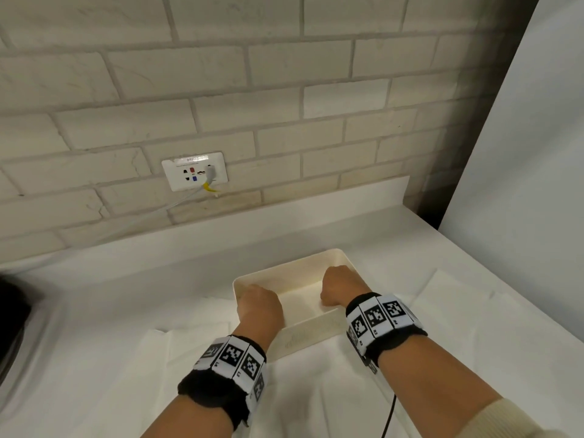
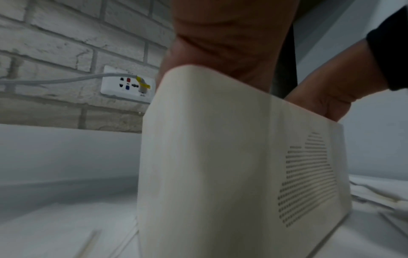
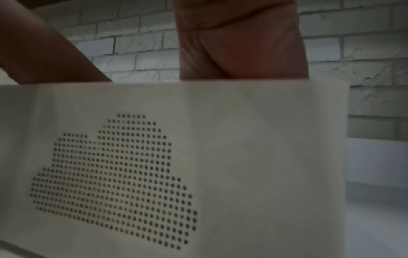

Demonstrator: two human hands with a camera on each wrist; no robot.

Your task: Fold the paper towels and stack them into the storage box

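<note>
Two bare forearms, tagged wrist bands on both.
I see a black band on the left wrist (image 1: 226,371) and another on the right wrist (image 1: 384,324), each ringed with white square tiles printed with black-and-white marker codes; small digits under the tiles, too small to read. A thin black cable (image 1: 389,415) hangs below the right band. A cream ribbed sleeve cuff (image 1: 508,417) shows on the right arm.

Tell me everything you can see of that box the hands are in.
The storage box is cream, looks like plastic, open-topped, rectangular with rounded corners. Its near wall bears a cloud shape of small dots. It stands upright on the white counter among paper sheets. The left hand and right hand reach inside.
</note>
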